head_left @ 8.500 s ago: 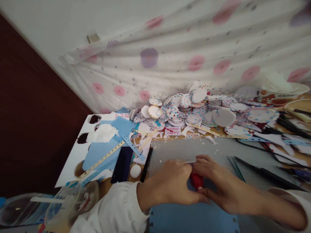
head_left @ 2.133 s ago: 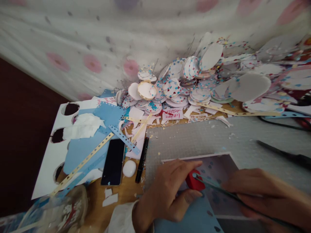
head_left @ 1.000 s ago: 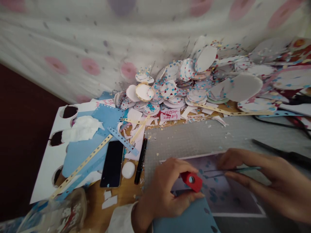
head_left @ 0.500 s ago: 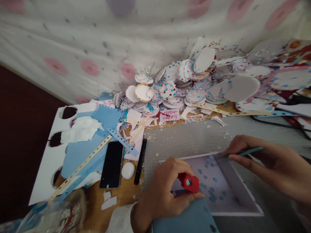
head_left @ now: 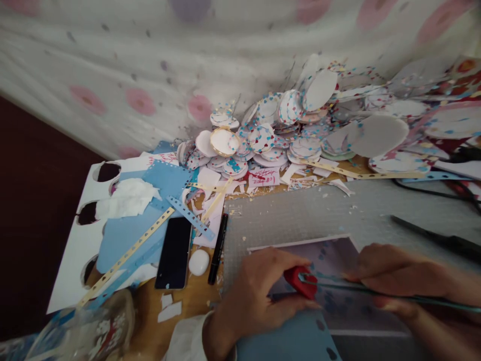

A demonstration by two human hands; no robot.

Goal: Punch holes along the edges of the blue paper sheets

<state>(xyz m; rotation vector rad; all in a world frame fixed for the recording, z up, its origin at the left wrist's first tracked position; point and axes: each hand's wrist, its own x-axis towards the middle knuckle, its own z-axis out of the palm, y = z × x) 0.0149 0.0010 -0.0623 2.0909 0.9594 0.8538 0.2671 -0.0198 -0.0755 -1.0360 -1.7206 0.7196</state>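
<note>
Moved since half a second ago: the tweezers [head_left: 353,288] have been brought from the box's far edge, near its right corner, to the opening of the red punch [head_left: 296,283].
Red punch: held above the left part of the shallow white box [head_left: 300,244], which is set on the cutting mat [head_left: 281,215].
Left fingers: closed round the punch, with the thumb of the left hand [head_left: 259,296] pressed beneath.
Right fingers: the tweezers seem pinched by the right hand [head_left: 402,271]; exact finger placement is lost to blur.
Blue sheet: the box's near left corner is overlapped by the blue sheet [head_left: 285,341]; whether it is gripped by the punch cannot be told.
Punch opening: the tips could be jammed or bent if they were pushed in at this slant while the punch was squeezed.
Loose blue pieces: the small blue pieces [head_left: 330,303] could be scattered over the rim if the box were knocked by the right hand.
Box corner: the box could be tipped by a tug on the sheet.
</note>
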